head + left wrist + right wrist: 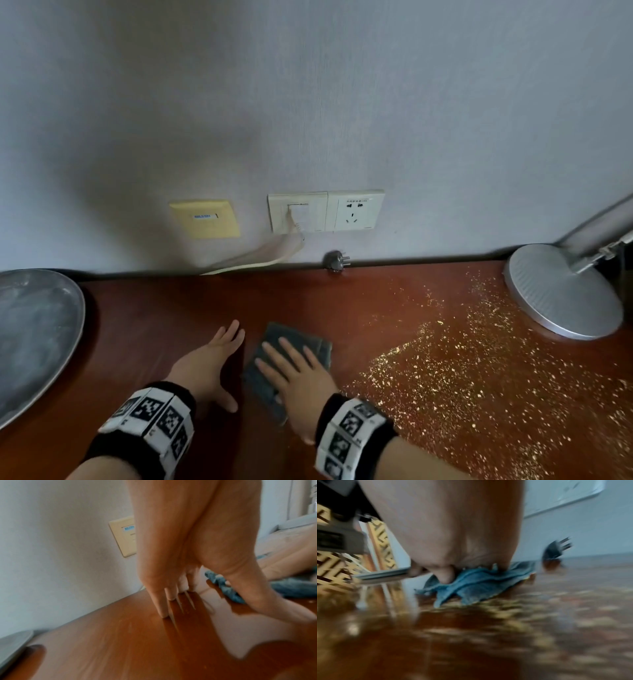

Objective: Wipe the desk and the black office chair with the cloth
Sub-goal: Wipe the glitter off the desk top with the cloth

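blue-grey cloth (291, 346), red-brown desk (164, 318)

The head view looks steeply down from above at the glossy reddish-brown wooden surface (178, 308) where it meets the wall. Both wrist views sit low, close to that surface, facing the wall (the right one blurred). All three share the crumpled blue-grey cloth (274, 346) (223, 584) (476, 585).

Desk (154, 308) under cloth (274, 342), lamp base (561, 291)
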{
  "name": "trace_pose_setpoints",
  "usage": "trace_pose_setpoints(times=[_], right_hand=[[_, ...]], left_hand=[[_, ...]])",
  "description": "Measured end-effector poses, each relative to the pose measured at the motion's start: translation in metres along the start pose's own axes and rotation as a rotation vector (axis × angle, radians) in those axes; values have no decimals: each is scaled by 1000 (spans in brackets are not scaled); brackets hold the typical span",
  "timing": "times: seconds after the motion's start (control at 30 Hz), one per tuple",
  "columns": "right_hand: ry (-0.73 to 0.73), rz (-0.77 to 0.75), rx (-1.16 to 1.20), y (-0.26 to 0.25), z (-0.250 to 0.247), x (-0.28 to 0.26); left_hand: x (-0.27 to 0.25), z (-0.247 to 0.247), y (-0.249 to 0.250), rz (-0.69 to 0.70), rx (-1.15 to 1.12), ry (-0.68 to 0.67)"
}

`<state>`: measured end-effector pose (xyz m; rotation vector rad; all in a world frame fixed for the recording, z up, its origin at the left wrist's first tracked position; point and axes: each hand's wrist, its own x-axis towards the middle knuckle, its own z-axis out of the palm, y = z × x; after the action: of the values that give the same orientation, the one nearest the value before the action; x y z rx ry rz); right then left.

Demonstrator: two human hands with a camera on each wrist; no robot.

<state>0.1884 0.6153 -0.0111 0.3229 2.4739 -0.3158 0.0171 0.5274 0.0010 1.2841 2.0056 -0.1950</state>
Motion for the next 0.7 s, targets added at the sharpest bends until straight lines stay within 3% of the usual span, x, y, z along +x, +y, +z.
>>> trace_pose_setpoints(times=[0.07,0.13,0.23,0.3,0.4,0.6,0.7], right_hand=[[86,117,61,35,1,-9],[147,336,162,87,5,-25],[103,623,275,151,11,-54],[83,675,336,163,13,-60],[101,559,289,130,1,-35],[-27,8,51,-28,1,6],[33,31,114,-27,19,-8]], left_hand=[[-5,0,-2,9,14,10],[-10,4,-1,15,5,28],[-18,14,1,13,-7,48],[-24,20,4,7,27,41],[-27,25,9,-11,53,46],[-26,29,3,-9,44,32],[-32,35,-5,3,38,53]])
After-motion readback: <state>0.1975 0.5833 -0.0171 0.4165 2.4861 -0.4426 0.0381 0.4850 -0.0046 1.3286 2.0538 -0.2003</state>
